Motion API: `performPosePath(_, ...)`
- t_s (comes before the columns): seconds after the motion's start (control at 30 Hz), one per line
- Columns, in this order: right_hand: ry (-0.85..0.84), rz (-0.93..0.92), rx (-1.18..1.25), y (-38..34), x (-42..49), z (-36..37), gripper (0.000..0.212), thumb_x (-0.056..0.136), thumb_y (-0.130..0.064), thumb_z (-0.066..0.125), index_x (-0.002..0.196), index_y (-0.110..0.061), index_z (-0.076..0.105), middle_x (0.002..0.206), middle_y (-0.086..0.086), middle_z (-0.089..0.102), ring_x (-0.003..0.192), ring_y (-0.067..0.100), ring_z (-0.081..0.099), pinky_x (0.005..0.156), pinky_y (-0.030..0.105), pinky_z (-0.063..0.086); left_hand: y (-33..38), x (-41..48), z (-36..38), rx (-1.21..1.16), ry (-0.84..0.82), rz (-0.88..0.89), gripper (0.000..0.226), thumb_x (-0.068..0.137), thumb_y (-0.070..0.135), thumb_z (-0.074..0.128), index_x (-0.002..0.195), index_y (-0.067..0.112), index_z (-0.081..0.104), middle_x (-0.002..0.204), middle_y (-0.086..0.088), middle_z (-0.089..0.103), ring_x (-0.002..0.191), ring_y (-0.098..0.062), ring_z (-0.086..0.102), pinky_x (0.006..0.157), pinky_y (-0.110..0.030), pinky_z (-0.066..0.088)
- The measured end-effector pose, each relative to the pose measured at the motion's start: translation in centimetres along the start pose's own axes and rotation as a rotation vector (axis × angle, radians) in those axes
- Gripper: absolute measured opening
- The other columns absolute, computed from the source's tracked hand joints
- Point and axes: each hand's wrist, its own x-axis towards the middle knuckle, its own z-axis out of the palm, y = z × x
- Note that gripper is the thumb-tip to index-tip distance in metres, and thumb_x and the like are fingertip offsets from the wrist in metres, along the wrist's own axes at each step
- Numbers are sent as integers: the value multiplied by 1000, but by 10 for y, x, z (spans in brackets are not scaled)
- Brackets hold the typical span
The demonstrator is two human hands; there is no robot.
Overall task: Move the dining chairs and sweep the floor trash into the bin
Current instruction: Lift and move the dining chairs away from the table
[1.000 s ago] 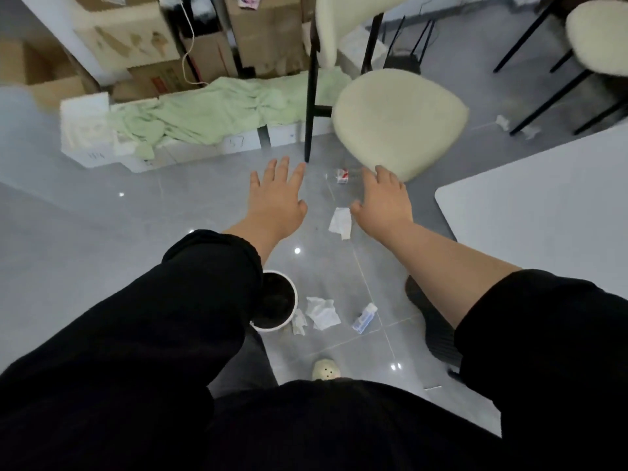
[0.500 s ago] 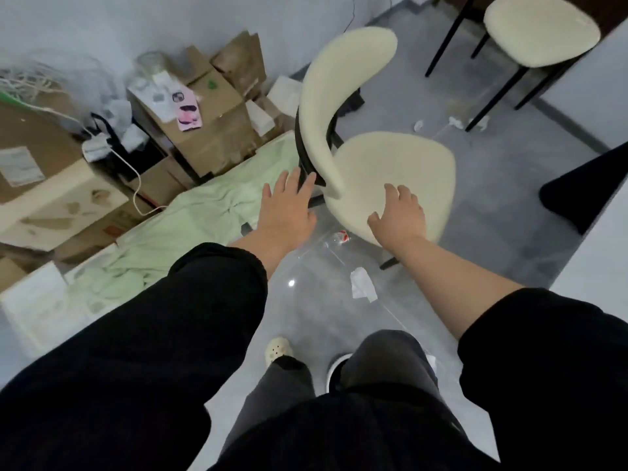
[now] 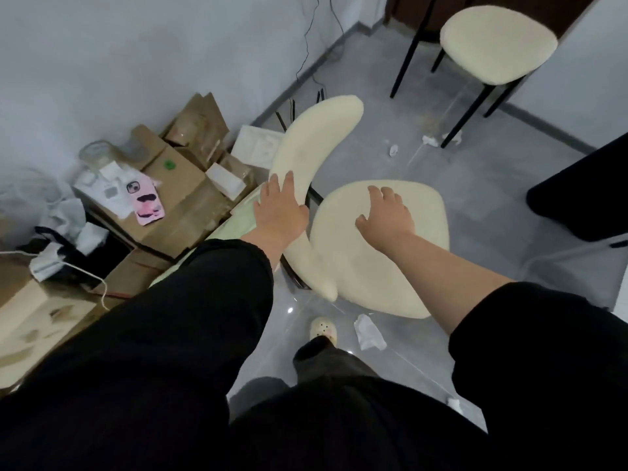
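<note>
A cream dining chair (image 3: 370,266) with black legs stands right in front of me. My left hand (image 3: 280,209) lies on its curved backrest (image 3: 316,147), fingers straight against the cushion. My right hand (image 3: 387,214) hovers over or rests on the round seat with loosely bent fingers; contact is unclear. A crumpled white tissue (image 3: 368,333) lies on the grey floor by the seat's near edge. More paper scraps (image 3: 431,141) lie farther off near a second cream chair (image 3: 498,42). The bin is out of view.
Cardboard boxes (image 3: 173,195) with a pink phone case and cables crowd the left wall. A pale green cloth (image 3: 243,219) lies under my left arm. A dark shape (image 3: 584,195) stands at the right. My slippered foot (image 3: 324,329) is on the floor below the chair.
I stepped closer to the chair. My left hand went from beside the backrest onto it, and my right hand moved from the seat's near edge up over its middle. The bin left the view.
</note>
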Motion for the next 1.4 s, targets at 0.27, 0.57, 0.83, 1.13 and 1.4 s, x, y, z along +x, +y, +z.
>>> performPosePath(0.27,-219,164,178,-5,45,2,70,94,-30,48,152,-15,12,141,10,40,127,29,41,96,42,41,25,77,-9,148,-20,111,79,92,26,47,153,24,-4,160,-9,-9,146,-35,-9,119,-51,7)
performPosePath(0.57,-244,816,882,-54,62,17,65,93,-33,51,144,2,31,139,14,46,128,30,44,102,32,35,-10,144,-34,-545,-254,-28,70,86,19,60,146,18,24,136,-6,47,116,-26,52,88,-33,43)
performPosePath(0.83,75,1531,1085,-88,-1,48,71,82,-39,57,139,-7,31,138,12,39,128,31,37,107,42,34,-16,163,-30,-738,-363,-79,59,82,22,66,134,13,41,112,0,53,95,-20,51,82,-32,43)
performPosePath(1.13,424,1810,2185,-163,-16,79,89,75,-50,74,146,-20,28,141,6,39,129,34,41,106,55,37,-19,164,-23,-734,-354,-64,51,82,23,65,128,13,45,107,2,54,90,-19,52,77,-29,39)
performPosePath(1.4,695,1783,2433,-185,2,80,63,71,-52,78,116,-23,44,115,2,56,105,29,56,97,48,50,-25,186,-20,-964,-546,-77,58,85,21,64,136,18,38,125,-3,58,109,-22,57,92,-35,48)
